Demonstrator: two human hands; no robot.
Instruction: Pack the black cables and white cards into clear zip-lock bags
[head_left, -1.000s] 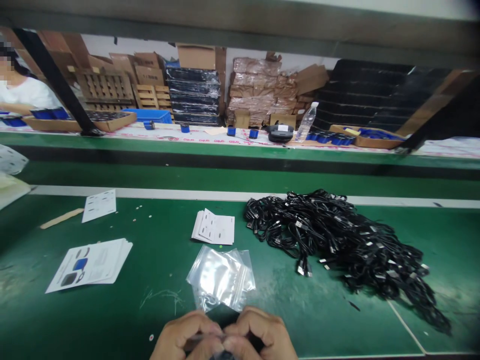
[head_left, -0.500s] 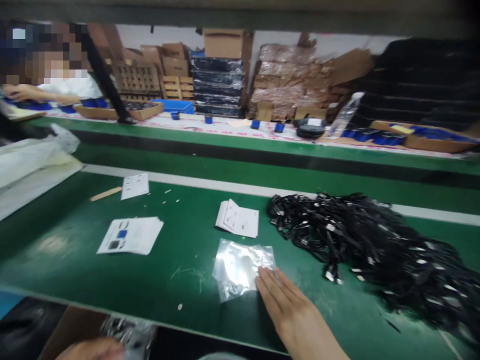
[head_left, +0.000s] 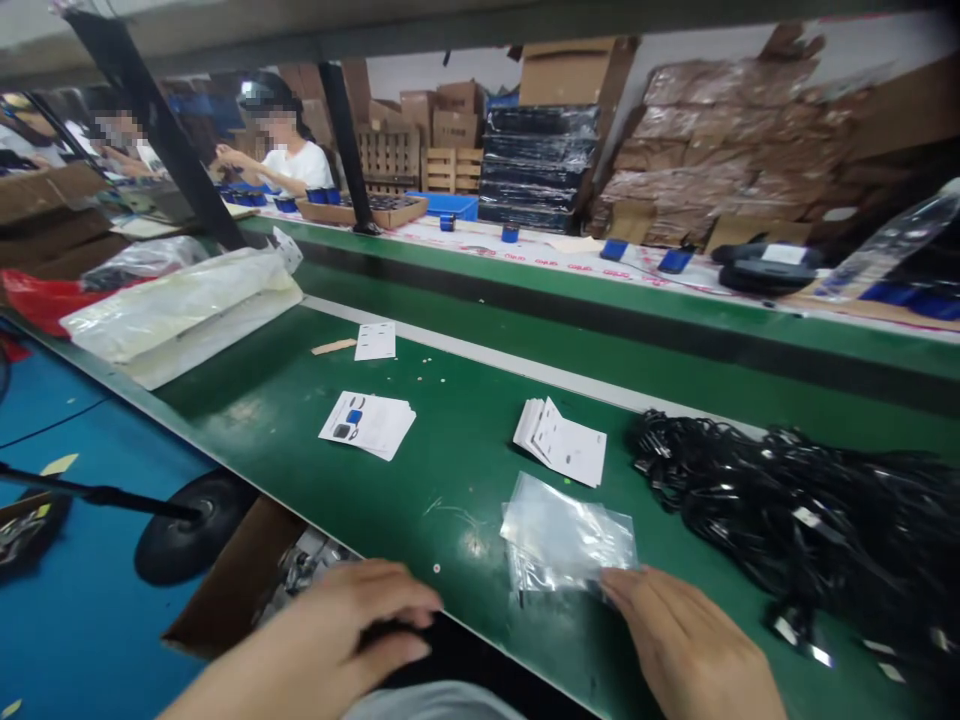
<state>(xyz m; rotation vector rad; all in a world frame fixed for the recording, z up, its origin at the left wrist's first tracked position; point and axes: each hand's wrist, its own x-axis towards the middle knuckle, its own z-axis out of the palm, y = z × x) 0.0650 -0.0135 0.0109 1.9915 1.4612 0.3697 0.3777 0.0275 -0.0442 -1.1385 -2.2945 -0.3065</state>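
My right hand point(head_left: 690, 640) lies flat near the green table's front edge point(head_left: 480, 620), fingers stretched out, fingertips on the near corner of a small stack of clear zip bags point(head_left: 566, 540). My left hand point(head_left: 360, 625) hovers at the table's front edge, fingers loosely curved, with nothing visible in it. A big pile of black cables point(head_left: 810, 510) lies to the right of the bags. A fan of white cards point(head_left: 562, 440) sits just behind the bags.
Printed leaflets point(head_left: 367, 422), a white sheet point(head_left: 375, 340) and a wooden stick point(head_left: 334, 347) lie further left. Plastic sheeting point(head_left: 180, 305) covers the table's left end. A cardboard box point(head_left: 240, 570) with bagged items stands below the edge, beside a black wheel point(head_left: 187, 530). A person point(head_left: 289, 150) works at the far bench.
The view has swung left. My left hand rose from below the table to its front edge. My right hand drew back to the bags' near corner.
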